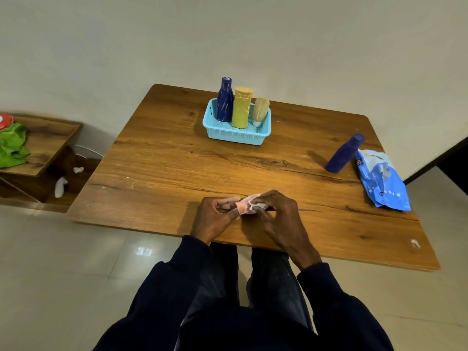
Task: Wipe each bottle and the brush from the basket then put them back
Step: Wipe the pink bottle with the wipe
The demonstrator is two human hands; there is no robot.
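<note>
On the wooden table point(177, 160) are three bottles, one brush and one basket. The light blue basket point(236, 136) is at the far middle and holds two bottles upright, a streaked blue bottle point(225, 101) on the left and a yellow bottle point(242, 107) just beside it, with the brush point(260, 110) on the right, bristles up. The third, a plain blue bottle point(345, 153), stands outside the basket, well apart at the right, just beside one blue packet point(383, 181).

At the near edge both hands meet over one crumpled wipe point(249, 206). The left hand point(215, 219) pinches its left end with curled fingers, and the right hand point(278, 219) curls over its right part.

Left of the table, a low shelf point(50, 138) carries a green cloth point(12, 145).
</note>
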